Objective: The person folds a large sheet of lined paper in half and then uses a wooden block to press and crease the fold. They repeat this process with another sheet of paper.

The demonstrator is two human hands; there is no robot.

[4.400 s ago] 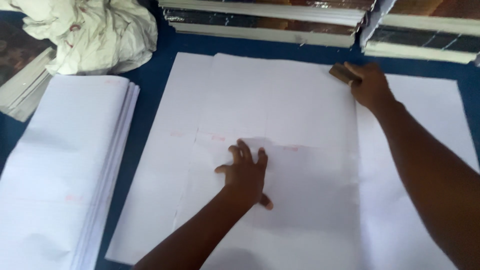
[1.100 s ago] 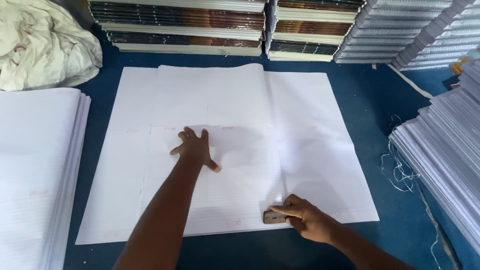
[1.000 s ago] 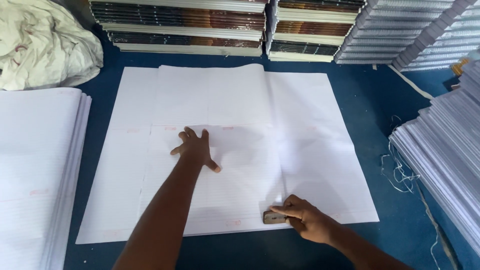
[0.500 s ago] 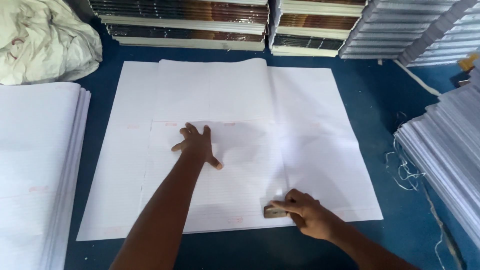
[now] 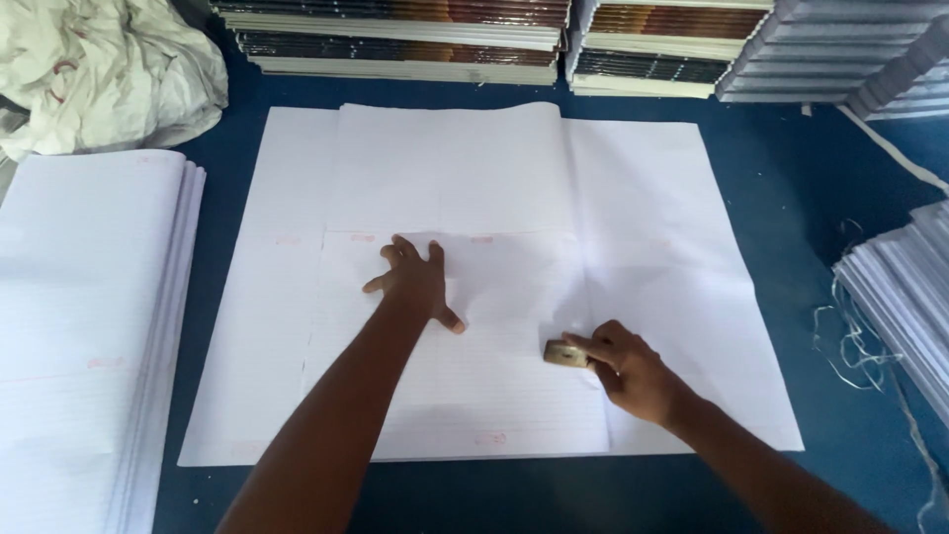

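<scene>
Blue table fills the view, w/ stock round its edges. Biggest item: large white ruled sheet, spread flat mid-table, near edge close to table's front edge, far edge just short of the stacks at the back. A smaller folded sheet lies on top of it, toward the front-centre, fold line running front to back on its right side. Left edge of table: tall pile of white ruled paper, edges fanned, apart from the big sheet w/ a strip of blue between. Back edge: row of bound notebook stacks, spines facing in, dark and brown covers; more grey stacks in back right corner. Right edge: another paper stack, partly out of frame, w/ loose white thread lying just beside it on the blue. Back left corner: crumpled cream cloth. Left hand: palm down, fingers spread and released, pressing flat on the folded sheet near its far edge, gripping nothing. Right hand: fingers curled, grasping a small brown block by its right end; block sits on the paper at the fold line, near the folded sheet's right edge, roughly mid-way front to back. Hands near each other, not touching.
</scene>
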